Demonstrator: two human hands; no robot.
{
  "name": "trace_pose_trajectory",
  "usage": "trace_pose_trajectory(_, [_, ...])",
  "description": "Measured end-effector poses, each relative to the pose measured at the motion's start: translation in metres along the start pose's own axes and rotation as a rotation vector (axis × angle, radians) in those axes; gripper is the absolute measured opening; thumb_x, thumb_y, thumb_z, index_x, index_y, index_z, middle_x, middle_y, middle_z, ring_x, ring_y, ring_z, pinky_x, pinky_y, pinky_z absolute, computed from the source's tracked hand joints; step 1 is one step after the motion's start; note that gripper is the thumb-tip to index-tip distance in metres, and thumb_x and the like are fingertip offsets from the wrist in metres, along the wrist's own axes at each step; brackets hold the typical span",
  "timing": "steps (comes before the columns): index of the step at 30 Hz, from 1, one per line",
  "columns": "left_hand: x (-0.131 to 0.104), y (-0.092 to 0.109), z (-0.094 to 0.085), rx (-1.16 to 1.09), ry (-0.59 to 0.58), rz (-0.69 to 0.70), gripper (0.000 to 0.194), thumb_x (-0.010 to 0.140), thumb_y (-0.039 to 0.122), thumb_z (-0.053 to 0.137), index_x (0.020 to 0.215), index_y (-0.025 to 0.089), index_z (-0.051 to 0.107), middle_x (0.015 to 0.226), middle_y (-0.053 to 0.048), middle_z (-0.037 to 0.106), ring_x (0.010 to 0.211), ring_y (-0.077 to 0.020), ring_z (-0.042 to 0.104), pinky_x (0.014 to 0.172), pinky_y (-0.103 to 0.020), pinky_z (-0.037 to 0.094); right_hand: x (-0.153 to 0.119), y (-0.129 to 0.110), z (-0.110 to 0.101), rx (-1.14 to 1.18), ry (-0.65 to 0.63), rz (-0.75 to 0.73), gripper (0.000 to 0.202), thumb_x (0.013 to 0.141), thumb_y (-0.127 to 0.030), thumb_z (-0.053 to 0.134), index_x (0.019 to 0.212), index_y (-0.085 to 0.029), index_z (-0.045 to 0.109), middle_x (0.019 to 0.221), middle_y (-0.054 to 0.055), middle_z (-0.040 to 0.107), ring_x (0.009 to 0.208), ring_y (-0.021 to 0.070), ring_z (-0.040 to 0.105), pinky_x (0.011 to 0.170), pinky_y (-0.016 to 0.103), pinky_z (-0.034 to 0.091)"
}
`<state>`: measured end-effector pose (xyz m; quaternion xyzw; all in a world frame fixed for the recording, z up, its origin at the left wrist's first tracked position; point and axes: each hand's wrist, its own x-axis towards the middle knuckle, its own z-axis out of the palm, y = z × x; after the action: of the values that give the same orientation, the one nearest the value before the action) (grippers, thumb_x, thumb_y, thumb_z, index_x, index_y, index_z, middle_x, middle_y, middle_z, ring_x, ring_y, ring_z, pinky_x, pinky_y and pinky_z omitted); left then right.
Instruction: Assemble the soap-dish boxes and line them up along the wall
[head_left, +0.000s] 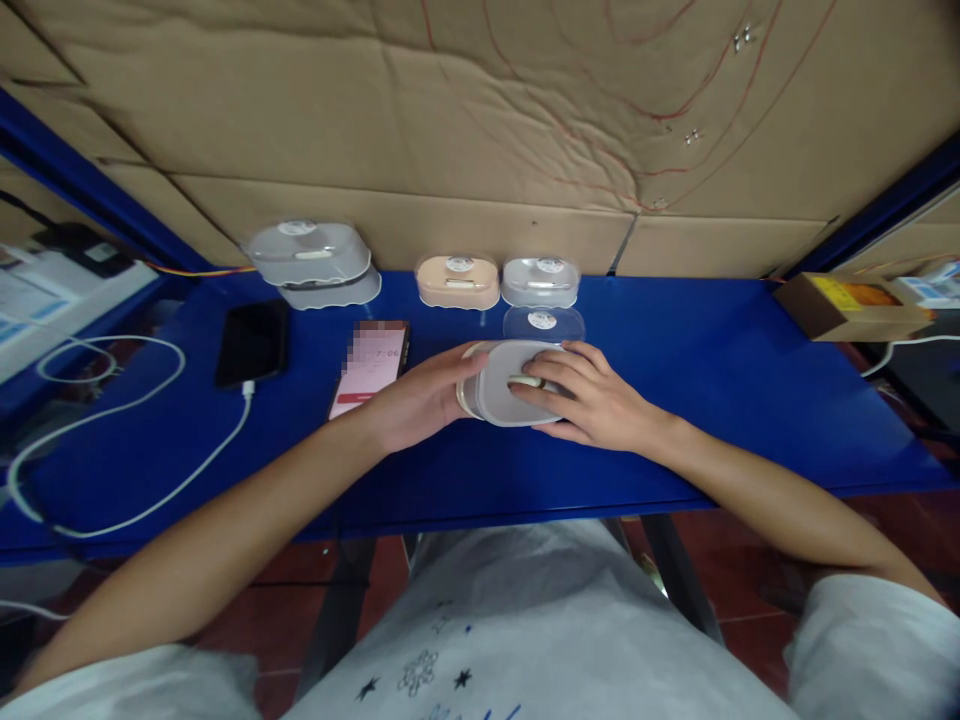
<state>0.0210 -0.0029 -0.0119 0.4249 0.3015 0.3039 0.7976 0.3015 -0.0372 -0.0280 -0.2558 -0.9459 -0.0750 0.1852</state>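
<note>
In front of me, over the blue tabletop, an oval plastic box [474, 382] with a pale rim is held level between both hands. My left hand [426, 398] wraps its left side, thumb resting at the top edge. A grey translucent lid [499, 395] with a small light handle lies on or just over the box; whether it is seated I cannot tell. My right hand [581, 395] grips that lid from above, its fingers bent over the handle and the right edge. A clear cover with a round white label [542, 320] lies just behind.
Against the cardboard back wall stand a peach box [457, 282], a grey box [540, 282] and stacked grey boxes [315, 255]. A lit phone [371, 365] is beside my left wrist. Further left lie a dark phone [253, 342] and its white cable [180, 510]. A cardboard carton [847, 310] sits at right.
</note>
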Motion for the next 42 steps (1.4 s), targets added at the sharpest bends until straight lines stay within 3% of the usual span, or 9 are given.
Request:
trace_pose_trajectory(7, [-0.003, 0.002, 0.007, -0.034, 0.047, -0.012, 0.034, 0.087, 0.03, 0.082, 0.121, 0.024, 0.081, 0.121, -0.007, 0.081, 0.1, -0.0227, 0.074, 0.081, -0.029, 0.061, 0.002, -0.006, 0.007, 0.058, -0.02, 0.0, 0.052, 0.111, -0.027, 0.052, 0.163, -0.026, 0.047, 0.162, 0.013, 0.057, 0.152, 0.0333, 0.052, 0.133, 0.067, 0.023])
trace_pose_trajectory(10, [0.001, 0.002, 0.007, -0.077, 0.115, -0.022, 0.025, 0.088, 0.029, 0.077, 0.111, 0.019, 0.082, 0.106, -0.007, 0.083, 0.089, -0.0209, 0.073, 0.077, -0.028, 0.061, 0.002, -0.001, 0.012, 0.116, -0.018, 0.012, 0.055, 0.113, -0.037, 0.051, 0.165, -0.024, 0.044, 0.169, 0.016, 0.049, 0.158, 0.0342, 0.045, 0.134, 0.067, 0.023])
trace_pose_trajectory(13, [0.004, 0.005, 0.004, -0.102, 0.23, -0.006, 0.018, 0.09, 0.03, 0.072, 0.099, 0.016, 0.08, 0.088, -0.005, 0.08, 0.08, -0.0205, 0.072, 0.069, -0.028, 0.06, 0.0, 0.014, 0.015, 0.176, 0.024, 0.133, 0.065, 0.111, -0.054, 0.051, 0.169, -0.027, 0.037, 0.174, 0.016, 0.04, 0.162, 0.0363, 0.038, 0.132, 0.066, 0.028])
trace_pose_trajectory(16, [0.005, 0.012, 0.0, -0.141, 0.345, 0.054, 0.012, 0.092, 0.029, 0.069, 0.093, 0.018, 0.076, 0.081, -0.001, 0.077, 0.074, -0.019, 0.07, 0.065, -0.028, 0.06, -0.007, 0.035, 0.021, 0.159, 0.068, 0.316, 0.063, 0.113, -0.055, 0.044, 0.171, -0.03, 0.033, 0.176, 0.015, 0.039, 0.164, 0.0364, 0.034, 0.132, 0.067, 0.027])
trace_pose_trajectory(20, [0.006, 0.018, -0.003, -0.145, 0.394, 0.083, 0.011, 0.093, 0.029, 0.067, 0.092, 0.02, 0.073, 0.081, 0.0, 0.077, 0.073, -0.0201, 0.071, 0.065, -0.031, 0.061, -0.016, 0.057, 0.031, 0.12, 0.021, 0.468, 0.068, 0.109, -0.061, 0.05, 0.169, -0.031, 0.036, 0.177, 0.015, 0.036, 0.165, 0.0433, 0.027, 0.127, 0.075, 0.027])
trace_pose_trajectory(26, [0.006, 0.016, -0.003, -0.144, 0.391, 0.004, 0.011, 0.093, 0.031, 0.069, 0.093, 0.02, 0.073, 0.079, 0.001, 0.075, 0.071, -0.0197, 0.071, 0.064, -0.031, 0.062, -0.018, 0.067, 0.032, 0.074, 0.019, 0.495, 0.066, 0.107, -0.061, 0.055, 0.163, -0.027, 0.049, 0.152, 0.018, 0.059, 0.138, 0.0424, 0.053, 0.113, 0.067, 0.044])
trace_pose_trajectory(30, [0.007, 0.012, -0.003, -0.145, 0.358, -0.082, 0.014, 0.097, 0.028, 0.066, 0.092, 0.018, 0.073, 0.077, 0.0, 0.073, 0.066, -0.017, 0.069, 0.058, -0.027, 0.06, -0.017, 0.067, 0.027, 0.051, 0.051, 0.52, 0.062, 0.11, -0.059, 0.045, 0.16, -0.023, 0.054, 0.142, 0.02, 0.06, 0.134, 0.0413, 0.052, 0.111, 0.066, 0.046])
trace_pose_trajectory(35, [0.009, 0.006, 0.0, -0.162, 0.331, -0.116, 0.017, 0.102, 0.027, 0.063, 0.096, 0.018, 0.076, 0.082, -0.002, 0.076, 0.069, -0.0183, 0.072, 0.062, -0.029, 0.063, -0.012, 0.051, 0.022, 0.205, 0.182, 0.496, 0.056, 0.115, -0.052, 0.036, 0.16, -0.025, 0.055, 0.137, 0.016, 0.063, 0.126, 0.0338, 0.058, 0.114, 0.061, 0.048])
trace_pose_trajectory(42, [0.009, 0.001, 0.001, -0.201, 0.27, -0.091, 0.024, 0.11, 0.033, 0.057, 0.108, 0.018, 0.076, 0.096, -0.006, 0.081, 0.081, -0.0195, 0.075, 0.072, -0.031, 0.065, -0.004, 0.018, 0.017, 0.35, 0.199, 0.324, 0.05, 0.116, -0.042, 0.039, 0.163, -0.03, 0.049, 0.143, 0.012, 0.064, 0.13, 0.029, 0.061, 0.113, 0.052, 0.053])
